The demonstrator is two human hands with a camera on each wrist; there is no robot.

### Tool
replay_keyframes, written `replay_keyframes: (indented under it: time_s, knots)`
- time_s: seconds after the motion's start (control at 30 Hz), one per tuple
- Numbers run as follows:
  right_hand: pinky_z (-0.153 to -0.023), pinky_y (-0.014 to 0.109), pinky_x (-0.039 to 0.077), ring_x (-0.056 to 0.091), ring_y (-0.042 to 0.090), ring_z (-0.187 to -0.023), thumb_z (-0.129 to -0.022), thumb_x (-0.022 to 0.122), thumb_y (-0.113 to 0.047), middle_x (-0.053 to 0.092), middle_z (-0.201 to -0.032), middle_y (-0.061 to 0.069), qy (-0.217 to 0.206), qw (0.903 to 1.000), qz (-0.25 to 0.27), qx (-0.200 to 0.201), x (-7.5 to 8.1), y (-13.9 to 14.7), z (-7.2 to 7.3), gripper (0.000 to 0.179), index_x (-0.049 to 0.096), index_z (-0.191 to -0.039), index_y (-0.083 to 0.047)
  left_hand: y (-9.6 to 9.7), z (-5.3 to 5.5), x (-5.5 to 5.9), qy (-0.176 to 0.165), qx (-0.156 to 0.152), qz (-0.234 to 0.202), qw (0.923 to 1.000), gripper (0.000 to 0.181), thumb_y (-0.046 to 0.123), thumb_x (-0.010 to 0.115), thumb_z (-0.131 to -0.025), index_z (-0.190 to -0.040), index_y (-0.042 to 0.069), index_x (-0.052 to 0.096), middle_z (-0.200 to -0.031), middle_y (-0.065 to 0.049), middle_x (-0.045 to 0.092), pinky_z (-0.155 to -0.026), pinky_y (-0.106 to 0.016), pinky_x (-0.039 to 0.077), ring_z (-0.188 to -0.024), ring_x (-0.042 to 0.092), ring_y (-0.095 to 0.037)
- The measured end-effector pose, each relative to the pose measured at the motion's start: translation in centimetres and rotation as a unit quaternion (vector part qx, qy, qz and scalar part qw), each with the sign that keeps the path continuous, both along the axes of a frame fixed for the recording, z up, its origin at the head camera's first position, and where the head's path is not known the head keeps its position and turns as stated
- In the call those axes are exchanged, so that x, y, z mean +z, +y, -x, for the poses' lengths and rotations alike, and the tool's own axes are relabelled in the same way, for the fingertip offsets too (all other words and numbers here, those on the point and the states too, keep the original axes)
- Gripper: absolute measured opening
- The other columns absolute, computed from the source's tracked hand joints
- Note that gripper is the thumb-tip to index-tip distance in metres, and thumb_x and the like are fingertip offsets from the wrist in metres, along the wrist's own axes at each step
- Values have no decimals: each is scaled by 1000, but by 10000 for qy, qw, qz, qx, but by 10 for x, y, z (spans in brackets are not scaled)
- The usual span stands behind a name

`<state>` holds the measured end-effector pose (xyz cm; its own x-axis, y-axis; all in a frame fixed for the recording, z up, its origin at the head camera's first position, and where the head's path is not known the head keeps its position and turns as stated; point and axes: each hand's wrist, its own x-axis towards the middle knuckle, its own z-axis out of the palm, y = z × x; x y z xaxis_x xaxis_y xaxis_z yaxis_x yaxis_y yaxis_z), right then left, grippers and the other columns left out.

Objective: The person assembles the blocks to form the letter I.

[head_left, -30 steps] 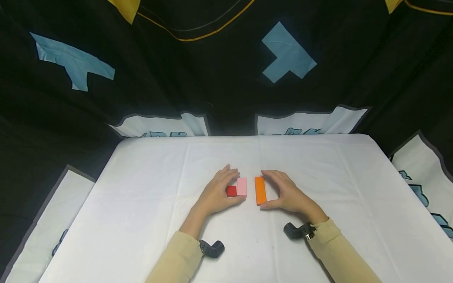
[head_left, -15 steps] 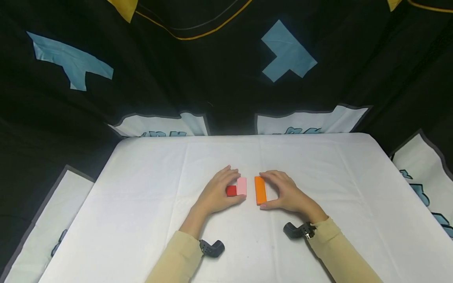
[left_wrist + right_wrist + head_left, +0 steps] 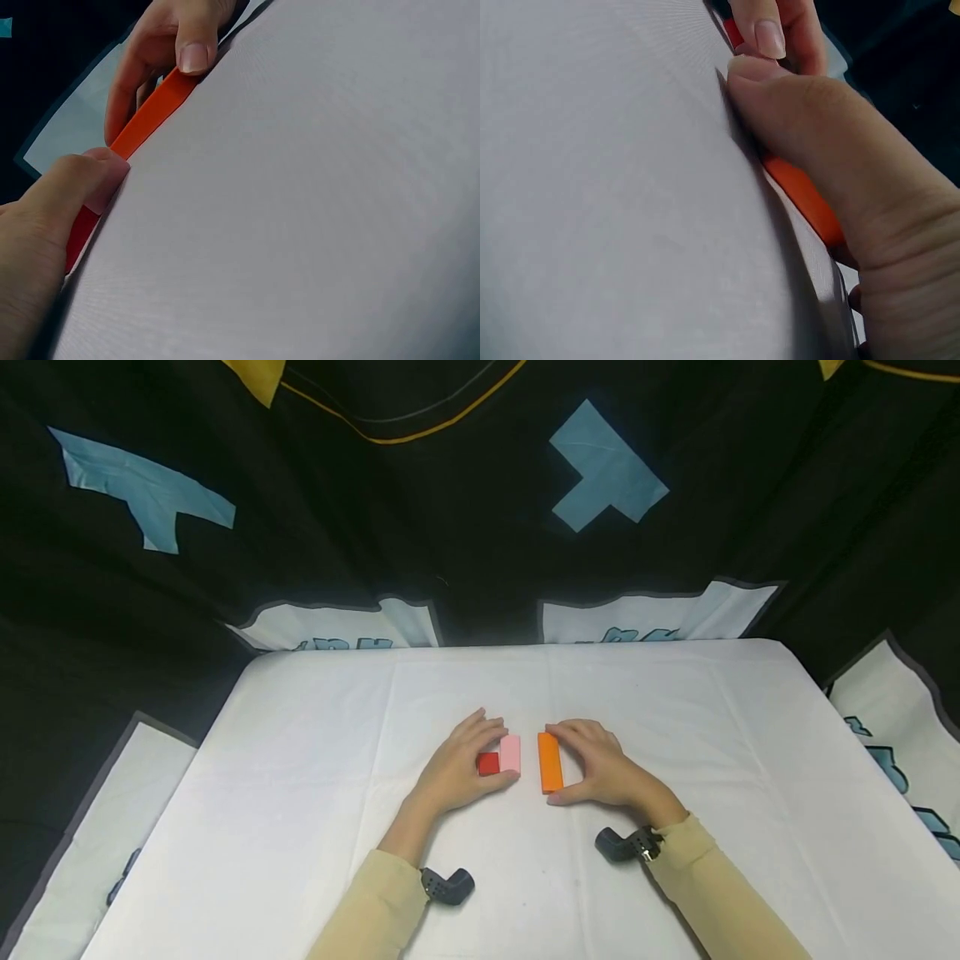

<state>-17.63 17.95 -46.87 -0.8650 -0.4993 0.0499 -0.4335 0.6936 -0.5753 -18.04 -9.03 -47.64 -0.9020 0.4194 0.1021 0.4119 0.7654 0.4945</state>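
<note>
My left hand (image 3: pixel 457 766) holds a pink block (image 3: pixel 510 753) by its near and far ends, thumb in front and fingers behind. A smaller red block (image 3: pixel 488 764) lies against the pink one's left side, inside the curve of that hand. In the left wrist view the thumb covers part of the pink block (image 3: pixel 109 184). My right hand (image 3: pixel 600 768) pinches a long orange block (image 3: pixel 550 762) at its two ends. A narrow strip of white cloth separates the orange block from the pink one in the head view. The right thumb hides part of the orange block (image 3: pixel 802 196) in the right wrist view.
A white cloth-covered table (image 3: pixel 322 735) lies under both hands. Behind it hangs a black curtain (image 3: pixel 420 527) with blue and white shapes. Dark camera mounts (image 3: pixel 447 887) stick out inward from both wrists.
The right fingers have slid slightly left over the far end of the orange block. The blocks and the left hand hold their places, and the head view has shifted a little.
</note>
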Motion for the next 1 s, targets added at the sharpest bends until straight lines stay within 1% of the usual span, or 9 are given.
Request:
replay_keyframes:
  time_s: [0.4, 0.57, 0.77, 1.0]
  knots:
    - [-112, 54, 31, 34, 26, -138, -64, 88, -52, 47, -146, 2, -40, 10000, -27, -78, 1, -6, 2, 94, 48, -143, -20, 0, 1, -2, 2, -49, -12, 10000, 72, 61, 70, -83, -144, 27, 52, -155, 9, 44, -120, -47, 33, -153, 22, -15]
    - [-112, 53, 32, 36, 24, -135, -63, 89, -53, 49, -142, 0, -2, 9999, 57, -145, 0, -7, 3, 93, 50, -140, -20, -1, 2, -2, 3, -26, -34, 10000, 72, 60, 70, -83, -144, 27, 52, -155, 9, 44, -119, -48, 35, -153, 23, -15]
    - [-110, 51, 34, 38, 22, -131, -60, 90, -53, 50, -137, -1, 7, 9996, 193, -185, 0, -8, 1, 92, 50, -137, -20, -1, 2, -3, 25, -20, 51, 10000, 71, 61, 69, -83, -144, 28, 51, -156, 11, 42, -119, -46, 35, -153, 21, -13]
    - [-112, 53, 35, 37, 20, -131, -59, 90, -55, 50, -136, -4, 30, 9994, 249, -252, 3, -11, -5, 92, 50, -136, -22, -2, 0, -2, -47, -5, 24, 10000, 72, 61, 69, -84, -145, 28, 51, -156, 10, 43, -120, -46, 34, -150, 29, -16]
